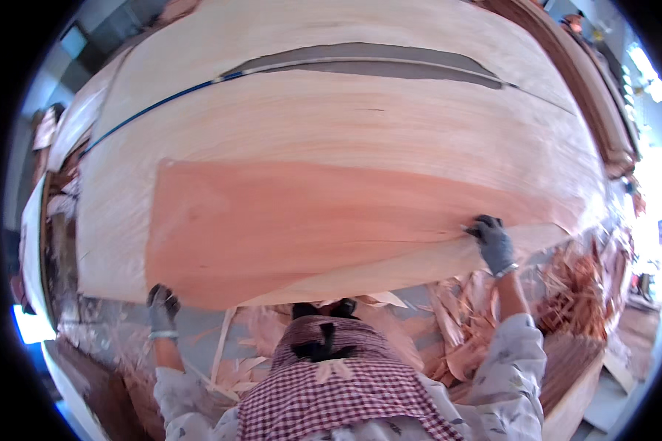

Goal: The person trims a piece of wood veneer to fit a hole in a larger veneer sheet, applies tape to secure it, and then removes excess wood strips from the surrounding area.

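Note:
A reddish veneer sheet (324, 220) lies on a broad stack of pale veneer (324, 125), its front right part meeting a paler triangular strip. My left hand (163, 310), in a grey glove, has curled fingers on the sheet's near left corner. My right hand (493, 242), also gloved, pinches the reddish sheet near its right front edge. A long thin rod (162, 101), blue on the left, crosses the stack over a grey elongated opening (368, 53) in the pale veneer.
Torn veneer scraps (570, 287) are heaped below the stack's front edge. Wooden boards (566, 375) stand low at both sides. Stacked brown material (603, 110) runs along the back right, with a person (572, 23) beyond it. My checked apron fills the bottom middle.

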`<state>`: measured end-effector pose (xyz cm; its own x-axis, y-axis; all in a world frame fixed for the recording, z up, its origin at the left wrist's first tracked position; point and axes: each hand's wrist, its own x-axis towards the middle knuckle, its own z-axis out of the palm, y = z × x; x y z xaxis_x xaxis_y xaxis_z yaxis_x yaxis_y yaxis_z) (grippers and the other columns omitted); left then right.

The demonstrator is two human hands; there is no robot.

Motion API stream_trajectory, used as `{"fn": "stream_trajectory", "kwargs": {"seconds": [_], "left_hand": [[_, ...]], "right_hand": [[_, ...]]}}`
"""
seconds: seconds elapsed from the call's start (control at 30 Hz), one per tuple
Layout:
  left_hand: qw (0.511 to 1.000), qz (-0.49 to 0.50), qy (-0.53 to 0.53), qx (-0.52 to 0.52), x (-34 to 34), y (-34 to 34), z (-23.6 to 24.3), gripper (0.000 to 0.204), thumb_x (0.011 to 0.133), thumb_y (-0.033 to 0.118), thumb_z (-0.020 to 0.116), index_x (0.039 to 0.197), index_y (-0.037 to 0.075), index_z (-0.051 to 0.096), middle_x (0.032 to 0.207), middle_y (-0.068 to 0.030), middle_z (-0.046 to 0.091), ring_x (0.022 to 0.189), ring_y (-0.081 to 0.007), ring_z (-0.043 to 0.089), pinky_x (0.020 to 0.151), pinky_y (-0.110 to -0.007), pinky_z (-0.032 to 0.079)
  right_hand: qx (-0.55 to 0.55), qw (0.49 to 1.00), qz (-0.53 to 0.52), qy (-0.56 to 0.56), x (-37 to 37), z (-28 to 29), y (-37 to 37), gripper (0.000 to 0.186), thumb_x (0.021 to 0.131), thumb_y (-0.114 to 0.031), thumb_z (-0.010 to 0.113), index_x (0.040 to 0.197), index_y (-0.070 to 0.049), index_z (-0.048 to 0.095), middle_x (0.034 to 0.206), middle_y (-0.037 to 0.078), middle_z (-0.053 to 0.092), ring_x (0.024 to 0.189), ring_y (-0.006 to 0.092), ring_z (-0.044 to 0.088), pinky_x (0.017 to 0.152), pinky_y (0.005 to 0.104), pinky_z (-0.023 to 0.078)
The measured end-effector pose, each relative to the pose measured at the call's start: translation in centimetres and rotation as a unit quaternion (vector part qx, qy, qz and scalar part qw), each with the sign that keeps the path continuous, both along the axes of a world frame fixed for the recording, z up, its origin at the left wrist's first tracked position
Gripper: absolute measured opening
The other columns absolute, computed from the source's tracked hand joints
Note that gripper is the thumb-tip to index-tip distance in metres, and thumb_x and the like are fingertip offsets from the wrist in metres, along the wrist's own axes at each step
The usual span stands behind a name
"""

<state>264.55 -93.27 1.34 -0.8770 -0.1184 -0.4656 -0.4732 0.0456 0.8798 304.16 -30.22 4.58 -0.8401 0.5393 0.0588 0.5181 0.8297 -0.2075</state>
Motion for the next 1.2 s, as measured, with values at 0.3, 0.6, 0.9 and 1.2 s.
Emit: {"fn": "stream_trajectory", "kwargs": {"seconds": [0.3, 0.6, 0.9, 1.2], "left_hand": [[0.808, -0.137, 0.141, -0.555, -2.8, -0.3, 0.6, 0.070, 0.079, 0.053, 0.060, 0.122, -0.002, 0.050, 0.129, -0.0235, 0.043, 0.115, -0.0368, 0.046, 0.094, -0.043, 0.038], [0.865, -0.083, 0.102, -0.485, -3.7, 0.6, 1.4, 0.034, 0.074, 0.028, 0.069, 0.090, 0.000, 0.057, 0.097, -0.0170, 0.057, 0.086, -0.0289, 0.057, 0.075, -0.039, 0.047], [0.944, -0.216, 0.096, 0.232, -12.2, 2.5, 14.3, 0.010, 0.085, 0.011, 0.057, 0.075, 0.010, 0.054, 0.064, -0.0050, 0.055, 0.048, -0.0136, 0.047, 0.043, -0.024, 0.039], [0.942, -0.190, 0.201, 0.189, -15.6, 7.6, 21.8, 0.010, 0.086, 0.010, 0.060, 0.095, 0.006, 0.058, 0.079, -0.0051, 0.060, 0.061, -0.0108, 0.055, 0.050, -0.022, 0.045]], "right_hand": [[0.024, 0.999, -0.036, -0.003, 1.2, -0.9, 0.5, 0.022, 0.076, 0.001, 0.053, 0.098, -0.003, 0.057, 0.105, 0.015, 0.057, 0.099, 0.0346, 0.051, 0.080, 0.0432, 0.046], [0.051, 0.998, -0.040, 0.001, 1.9, -2.1, 2.1, 0.013, 0.089, -0.011, 0.051, 0.095, -0.002, 0.056, 0.102, 0.017, 0.057, 0.092, 0.0361, 0.053, 0.077, 0.0430, 0.044], [0.014, 0.999, -0.029, 0.026, 1.8, -3.0, 3.1, 0.018, 0.088, -0.014, 0.052, 0.098, -0.003, 0.061, 0.099, 0.017, 0.060, 0.091, 0.0353, 0.056, 0.079, 0.0422, 0.045], [-0.002, 0.997, -0.074, -0.008, 2.5, -3.0, 3.5, 0.023, 0.090, -0.019, 0.051, 0.103, -0.004, 0.062, 0.102, 0.018, 0.061, 0.094, 0.0333, 0.059, 0.079, 0.0389, 0.047]]}}
